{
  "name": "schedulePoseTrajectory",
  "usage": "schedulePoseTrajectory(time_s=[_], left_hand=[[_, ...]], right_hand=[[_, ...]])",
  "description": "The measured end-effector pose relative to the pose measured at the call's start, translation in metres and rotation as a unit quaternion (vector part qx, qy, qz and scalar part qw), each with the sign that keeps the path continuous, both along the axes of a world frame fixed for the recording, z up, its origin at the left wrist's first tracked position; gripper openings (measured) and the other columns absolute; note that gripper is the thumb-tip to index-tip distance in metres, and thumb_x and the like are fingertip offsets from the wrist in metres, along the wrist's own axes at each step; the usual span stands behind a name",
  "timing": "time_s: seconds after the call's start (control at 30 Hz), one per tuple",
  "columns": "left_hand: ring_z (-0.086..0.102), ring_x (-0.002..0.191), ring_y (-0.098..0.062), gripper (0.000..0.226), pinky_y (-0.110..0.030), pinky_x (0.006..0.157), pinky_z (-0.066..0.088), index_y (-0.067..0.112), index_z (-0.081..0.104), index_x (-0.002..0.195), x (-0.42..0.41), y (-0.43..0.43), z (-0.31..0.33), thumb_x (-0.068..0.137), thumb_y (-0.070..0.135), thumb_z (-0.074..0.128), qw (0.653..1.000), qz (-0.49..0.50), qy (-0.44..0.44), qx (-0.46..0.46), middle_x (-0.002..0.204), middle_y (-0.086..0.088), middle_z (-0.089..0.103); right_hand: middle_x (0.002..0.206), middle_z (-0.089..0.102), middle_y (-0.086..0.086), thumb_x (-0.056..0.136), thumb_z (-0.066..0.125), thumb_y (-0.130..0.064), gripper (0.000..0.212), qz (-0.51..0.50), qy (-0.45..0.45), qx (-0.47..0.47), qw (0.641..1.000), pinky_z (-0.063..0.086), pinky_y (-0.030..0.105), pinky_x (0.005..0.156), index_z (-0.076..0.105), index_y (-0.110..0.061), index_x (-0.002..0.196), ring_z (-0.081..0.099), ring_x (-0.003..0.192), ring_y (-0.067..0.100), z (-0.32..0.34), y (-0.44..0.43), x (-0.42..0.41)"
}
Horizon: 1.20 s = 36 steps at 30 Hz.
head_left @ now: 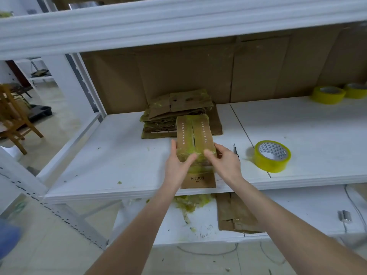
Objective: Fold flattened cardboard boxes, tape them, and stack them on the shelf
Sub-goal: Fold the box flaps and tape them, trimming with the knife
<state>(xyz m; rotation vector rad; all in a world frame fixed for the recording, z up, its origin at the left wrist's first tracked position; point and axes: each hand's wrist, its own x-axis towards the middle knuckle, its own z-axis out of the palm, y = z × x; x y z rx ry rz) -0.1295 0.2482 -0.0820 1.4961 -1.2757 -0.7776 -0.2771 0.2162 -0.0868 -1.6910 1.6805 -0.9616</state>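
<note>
A taped cardboard box (195,135) stands near the front edge of the white shelf board (119,155), its near face printed HT009, its top flaps shut and crossed with yellowish tape. Directly behind the box and touching its far end lies a stack of flattened cardboard boxes (178,114), ragged with tape scraps; behind that, a large cardboard sheet (198,72) lines the back of the shelf. Right of the box a roll of yellow tape (272,156) sits tilted on the board, and between it and the box a small pointed blade (236,152) stands just beside the right hand. Far to the right and behind the box are two more yellow tape rolls (328,94). Below the box, on the lower shelf, lie crumpled tape scraps (190,203) and a worn piece of cardboard (234,213). Well left of the box stands a wooden chair (14,120). Nothing blocks the box from the front. The left hand (177,163) clasps its near left corner, fingers straight up the left side, thumb laid across the taped top edge. The right hand (224,161) grips the near right corner, thumb pressing the same taped edge, fingers wrapped round the right side.
</note>
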Motion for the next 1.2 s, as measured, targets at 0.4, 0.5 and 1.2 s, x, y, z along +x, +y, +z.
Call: schedulePoseTrajectory(time_s=[0.4,0.5,1.2], left_hand=[[0.053,0.094,-0.008,0.055,-0.012,0.078,0.038,0.025,0.021,0.151,0.014,-0.005,-0.015,0.101,0.023,0.043,0.997,0.005,-0.076,0.001,0.118,-0.002,0.062],[0.041,0.123,-0.006,0.05,-0.015,0.098,0.03,0.02,0.016,0.153,0.003,-0.004,-0.016,0.105,0.029,0.027,1.0,0.007,0.007,0.009,0.146,0.0,0.041],[0.054,0.115,-0.026,0.054,-0.033,0.099,0.04,0.01,0.054,0.128,-0.001,-0.013,0.006,0.103,0.043,0.019,0.984,0.069,0.082,0.144,0.123,-0.009,0.06]], right_hand=[[0.108,0.069,0.007,0.095,0.056,-0.036,0.05,0.034,0.058,-0.067,0.995,0.048,0.036,0.086,0.048,-0.018,0.141,0.062,0.099,0.024,-0.008,0.002,-0.007],[0.107,0.066,0.012,0.102,0.04,-0.031,0.048,0.02,0.114,-0.071,0.991,0.046,0.037,0.081,0.037,-0.013,0.147,0.061,0.099,0.03,-0.013,0.006,0.003],[0.103,0.066,0.009,0.101,0.026,-0.053,0.055,0.078,0.306,0.072,0.946,0.044,0.032,0.07,0.061,-0.011,0.108,0.061,0.092,0.028,0.014,0.003,-0.008]])
